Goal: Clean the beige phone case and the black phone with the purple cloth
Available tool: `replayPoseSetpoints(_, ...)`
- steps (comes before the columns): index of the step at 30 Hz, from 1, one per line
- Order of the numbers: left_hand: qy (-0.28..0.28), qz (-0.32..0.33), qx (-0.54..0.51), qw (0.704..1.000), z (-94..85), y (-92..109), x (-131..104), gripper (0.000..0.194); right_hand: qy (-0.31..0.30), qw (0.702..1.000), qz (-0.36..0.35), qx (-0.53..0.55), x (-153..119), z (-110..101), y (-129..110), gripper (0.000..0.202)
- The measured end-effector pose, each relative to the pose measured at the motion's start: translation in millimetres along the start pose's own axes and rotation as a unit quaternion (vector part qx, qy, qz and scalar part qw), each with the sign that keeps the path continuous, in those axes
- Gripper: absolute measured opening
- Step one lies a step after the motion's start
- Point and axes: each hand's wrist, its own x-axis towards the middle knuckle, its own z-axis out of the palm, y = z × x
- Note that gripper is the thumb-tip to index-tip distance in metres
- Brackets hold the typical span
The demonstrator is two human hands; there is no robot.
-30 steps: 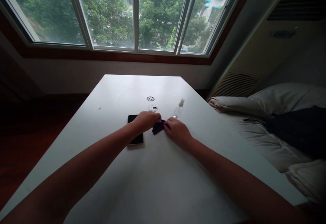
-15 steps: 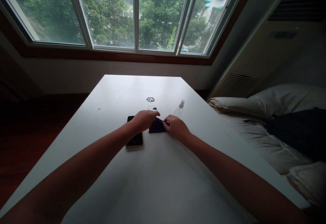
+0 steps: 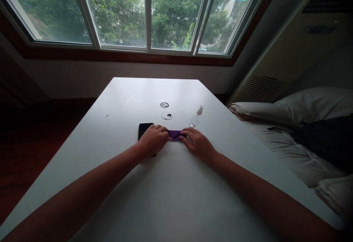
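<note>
Between my hands lies a small purple cloth, folded into a narrow strip on the white table. My left hand is closed on the strip's left end and my right hand pinches its right end. Under and behind my left hand is a black smartphone, partly covered by it. A clear spray bottle with a white top stands just beyond my right hand.
Farther back on the table are a round cable-hole cover and a second round opening or disc. To the right is a bed with pale bedding and dark fabric. A window lies beyond the table.
The purple cloth has gone from a wider dark patch to a narrow strip. My left hand has moved down, and both hands now hold the strip at its ends.
</note>
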Motion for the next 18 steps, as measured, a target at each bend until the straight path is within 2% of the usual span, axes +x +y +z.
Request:
replayPoseSetpoints(4,0.011,-0.057,-0.008,0.998,8.7,-8.6,15.9,0.033,0.019,0.995,0.096,0.022,18.5,9.5,6.3,0.042)
replayPoseSetpoints(9,-0.003,-0.075,-0.029,0.997,4.5,-5.7,24.3,0.028,-0.035,0.985,0.157,0.058,31.7,-3.2,11.2,0.039)
replayPoseSetpoints(14,0.007,-0.071,-0.045,0.996,-3.0,13.5,19.7,0.032,-0.039,0.986,0.154,0.06,41.2,-27.9,-4.0,0.051)
replayPoseSetpoints(18,0.038,-0.089,-0.03,0.995,-7.1,17.4,15.7,0.031,-0.049,0.992,0.089,0.068,49.1,-23.2,-29.7,0.061)
